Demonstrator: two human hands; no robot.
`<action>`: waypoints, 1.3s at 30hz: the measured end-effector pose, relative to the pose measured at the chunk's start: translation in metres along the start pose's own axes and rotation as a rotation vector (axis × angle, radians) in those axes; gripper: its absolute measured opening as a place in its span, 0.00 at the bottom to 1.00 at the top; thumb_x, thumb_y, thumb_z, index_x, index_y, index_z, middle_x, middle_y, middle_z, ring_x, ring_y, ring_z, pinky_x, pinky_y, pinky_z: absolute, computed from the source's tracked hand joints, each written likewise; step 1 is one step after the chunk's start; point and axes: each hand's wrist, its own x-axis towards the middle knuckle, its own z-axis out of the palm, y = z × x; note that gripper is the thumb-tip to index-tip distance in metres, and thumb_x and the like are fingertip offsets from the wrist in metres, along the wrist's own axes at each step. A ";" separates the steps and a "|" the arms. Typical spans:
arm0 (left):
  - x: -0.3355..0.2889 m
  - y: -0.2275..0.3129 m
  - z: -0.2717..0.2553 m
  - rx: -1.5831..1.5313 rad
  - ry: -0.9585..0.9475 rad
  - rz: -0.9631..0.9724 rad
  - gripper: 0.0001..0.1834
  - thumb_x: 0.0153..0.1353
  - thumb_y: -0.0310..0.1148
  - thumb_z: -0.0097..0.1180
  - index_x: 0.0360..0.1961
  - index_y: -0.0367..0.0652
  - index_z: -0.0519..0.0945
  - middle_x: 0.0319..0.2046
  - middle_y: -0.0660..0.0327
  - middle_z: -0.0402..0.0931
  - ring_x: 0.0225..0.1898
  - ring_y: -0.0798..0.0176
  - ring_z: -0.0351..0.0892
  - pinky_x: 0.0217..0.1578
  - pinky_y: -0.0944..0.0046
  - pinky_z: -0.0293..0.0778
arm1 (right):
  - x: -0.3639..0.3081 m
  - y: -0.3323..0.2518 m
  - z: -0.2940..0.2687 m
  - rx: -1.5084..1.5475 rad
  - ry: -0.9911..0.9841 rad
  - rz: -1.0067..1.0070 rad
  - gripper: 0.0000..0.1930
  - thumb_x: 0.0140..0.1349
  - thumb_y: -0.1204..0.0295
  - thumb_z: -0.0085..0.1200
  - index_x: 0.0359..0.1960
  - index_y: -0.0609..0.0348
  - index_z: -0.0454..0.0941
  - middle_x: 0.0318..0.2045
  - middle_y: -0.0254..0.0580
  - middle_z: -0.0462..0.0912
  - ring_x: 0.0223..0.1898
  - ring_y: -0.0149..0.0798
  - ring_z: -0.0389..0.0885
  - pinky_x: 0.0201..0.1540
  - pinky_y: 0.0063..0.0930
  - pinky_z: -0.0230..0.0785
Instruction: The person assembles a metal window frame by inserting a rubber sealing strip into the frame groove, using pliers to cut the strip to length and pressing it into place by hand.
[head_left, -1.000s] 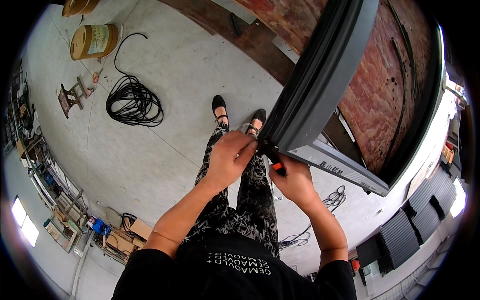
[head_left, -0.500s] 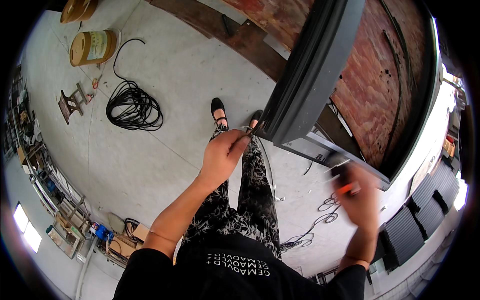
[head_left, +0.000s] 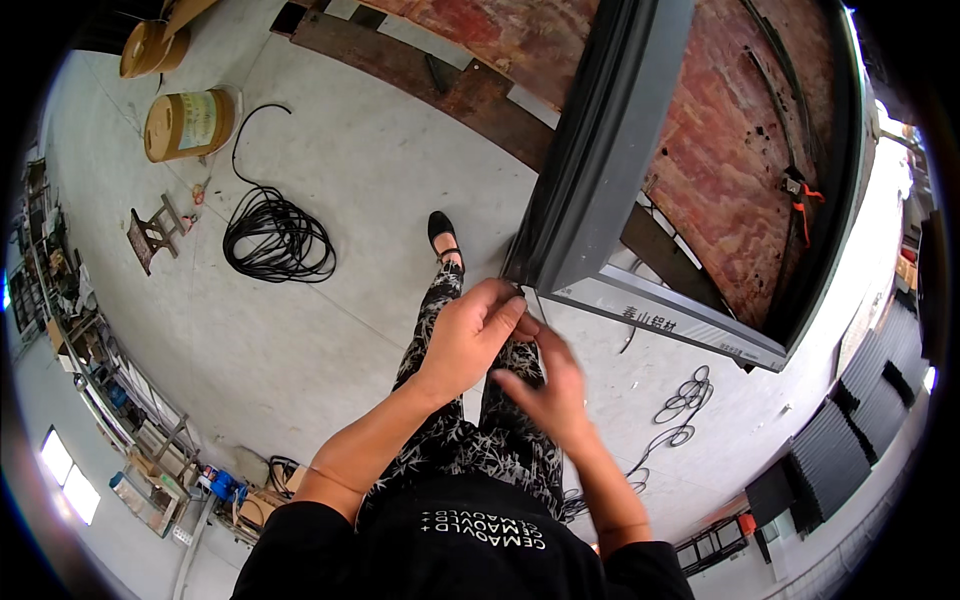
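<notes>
Now the left hand (head_left: 470, 335) is pinching a thin black strip (head_left: 527, 290) at the grey frame (head_left: 600, 180) corner — the right hand (head_left: 550, 385), at five o'clock, is spreading blurry fingers.

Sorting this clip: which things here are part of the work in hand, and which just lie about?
In hand: left hand and right hand at the corner of the grey metal frame.
Lying about: black cable coil, cardboard drum, small wooden stool.

Left hand (head_left: 470, 335) at grey window frame (head_left: 590, 180) corner, right hand (head_left: 550, 385) just beside, cable coil (head_left: 275, 240) on floor
</notes>
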 end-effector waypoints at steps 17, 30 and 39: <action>0.093 0.017 -0.016 0.297 0.016 0.054 0.12 0.61 0.35 0.60 0.33 0.34 0.81 0.25 0.58 0.81 0.26 0.67 0.77 0.29 0.65 0.71 | -0.040 0.032 0.068 0.846 0.021 0.464 0.13 0.73 0.69 0.45 0.47 0.69 0.73 0.25 0.29 0.70 0.26 0.23 0.64 0.29 0.17 0.58; 0.088 0.004 -0.024 0.331 -0.112 0.081 0.09 0.61 0.31 0.60 0.31 0.35 0.79 0.21 0.63 0.76 0.24 0.71 0.71 0.27 0.67 0.68 | -0.039 0.027 0.065 0.849 0.062 0.480 0.14 0.73 0.68 0.46 0.47 0.69 0.74 0.25 0.29 0.71 0.26 0.22 0.66 0.30 0.17 0.60; 0.077 0.008 -0.028 0.476 -0.188 0.042 0.10 0.60 0.31 0.61 0.28 0.34 0.76 0.21 0.65 0.73 0.24 0.71 0.67 0.27 0.67 0.66 | -0.035 0.020 0.064 0.829 0.106 0.544 0.11 0.70 0.71 0.50 0.46 0.68 0.75 0.27 0.32 0.76 0.26 0.23 0.70 0.30 0.16 0.63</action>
